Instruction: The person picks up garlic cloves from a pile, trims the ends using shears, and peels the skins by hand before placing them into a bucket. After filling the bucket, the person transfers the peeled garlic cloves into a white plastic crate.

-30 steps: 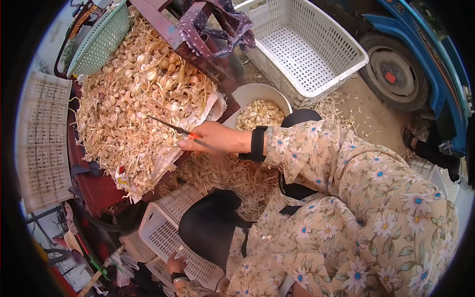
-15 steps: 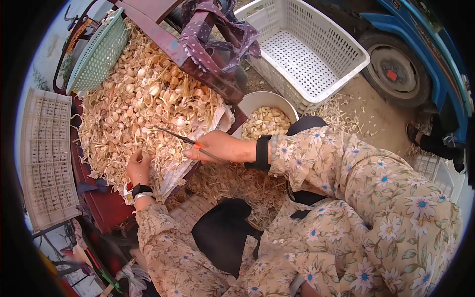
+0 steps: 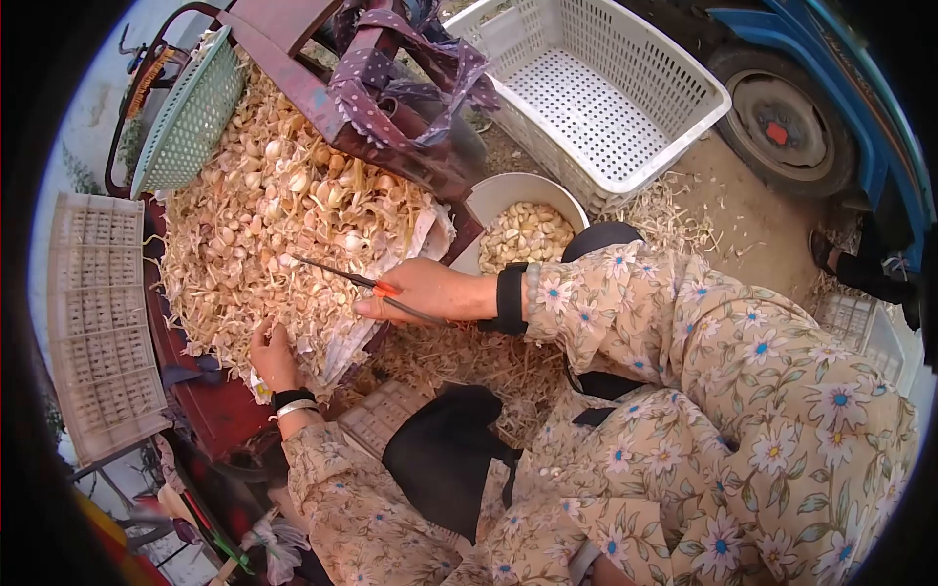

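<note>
My right hand (image 3: 425,290) is closed around a pair of scissors (image 3: 332,270) with thin dark blades and an orange part by the thumb. The blades point left over a heap of garlic (image 3: 278,210), bulbs and cloves mixed with dry skins and stalks. At the heap's near edge, my left hand (image 3: 275,359) has its fingers curled together; whatever they hold is hidden. A white bucket (image 3: 503,190) beyond my right wrist contains pale garlic cloves (image 3: 528,237).
A white perforated crate (image 3: 674,146) stands past the bucket. A green basket (image 3: 191,117) leans at the heap's far left, above a pale plastic crate (image 3: 103,322). Purple dotted cloth (image 3: 362,83) hangs on a red frame. A blue vehicle's wheel (image 3: 782,132) is at right.
My left hand has shifted slightly down, nearer to me. The scissors and my right hand have moved a little left, and the view has tilted slightly.
</note>
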Tool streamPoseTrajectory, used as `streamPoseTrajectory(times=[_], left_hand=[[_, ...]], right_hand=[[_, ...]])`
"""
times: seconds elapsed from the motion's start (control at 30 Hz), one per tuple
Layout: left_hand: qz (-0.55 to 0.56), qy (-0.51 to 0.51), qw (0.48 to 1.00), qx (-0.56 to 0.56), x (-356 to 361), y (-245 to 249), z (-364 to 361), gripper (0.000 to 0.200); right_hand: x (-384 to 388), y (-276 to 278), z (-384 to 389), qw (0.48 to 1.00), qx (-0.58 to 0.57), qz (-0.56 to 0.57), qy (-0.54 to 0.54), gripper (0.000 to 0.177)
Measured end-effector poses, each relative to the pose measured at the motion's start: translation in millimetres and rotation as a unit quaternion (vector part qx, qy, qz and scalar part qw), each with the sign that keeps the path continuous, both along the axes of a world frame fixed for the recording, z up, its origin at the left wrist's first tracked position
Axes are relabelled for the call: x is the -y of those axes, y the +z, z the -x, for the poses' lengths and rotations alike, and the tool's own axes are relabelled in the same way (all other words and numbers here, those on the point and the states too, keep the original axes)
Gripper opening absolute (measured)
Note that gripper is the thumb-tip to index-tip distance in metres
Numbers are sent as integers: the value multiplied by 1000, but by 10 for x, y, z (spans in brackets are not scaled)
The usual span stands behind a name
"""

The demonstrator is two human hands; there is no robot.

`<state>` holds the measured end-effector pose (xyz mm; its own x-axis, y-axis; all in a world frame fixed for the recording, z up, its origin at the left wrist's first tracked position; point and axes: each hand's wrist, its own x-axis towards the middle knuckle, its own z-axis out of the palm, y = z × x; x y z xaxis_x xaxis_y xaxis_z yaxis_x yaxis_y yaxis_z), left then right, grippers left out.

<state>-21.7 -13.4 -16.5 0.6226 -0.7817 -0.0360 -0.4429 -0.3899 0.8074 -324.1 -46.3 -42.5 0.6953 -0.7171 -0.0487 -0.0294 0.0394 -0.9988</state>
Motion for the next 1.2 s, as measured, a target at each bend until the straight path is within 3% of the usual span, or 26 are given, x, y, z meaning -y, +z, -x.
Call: streamPoseTrajectory(times=[0.1, 0.23, 0.37, 0.47, 0.6, 0.63, 0.73, 0.93, 1.2], left_hand=[[126, 9, 972, -197, -154, 178, 154, 23], [182, -50, 916, -354, -411, 445, 537, 27], [173, -70, 890, -416, -636, 570, 1006, 24], [176, -110, 901, -382, -725, 519, 1289, 25], [146, -173, 968, -105, -800, 437, 1474, 20], [132, -165, 972, -107, -817, 434, 1499, 16], [131, -140, 974, -120, -825, 425, 1638, 13], [153, -198, 968, -32, -836, 256, 1620, 17], [216, -92, 953, -189, -852, 263, 1863, 29]], right_hand=[[-24, -29, -31, 1000, -3, 16, -1, 60], [-60, -25, -53, 1000, -7, 3, 20, 60], [-79, -41, -64, 999, 38, -9, 34, 58], [-123, -14, -63, 980, 126, -136, 77, 57], [-145, 162, 80, 964, 113, -205, 127, 40], [-171, 43, -45, 951, 181, -223, 116, 35], [-198, -8, -112, 942, 212, -245, 83, 29], [-166, 16, -76, 942, 175, -271, 92, 27], [-182, 99, -33, 917, 207, -323, 105, 26]])
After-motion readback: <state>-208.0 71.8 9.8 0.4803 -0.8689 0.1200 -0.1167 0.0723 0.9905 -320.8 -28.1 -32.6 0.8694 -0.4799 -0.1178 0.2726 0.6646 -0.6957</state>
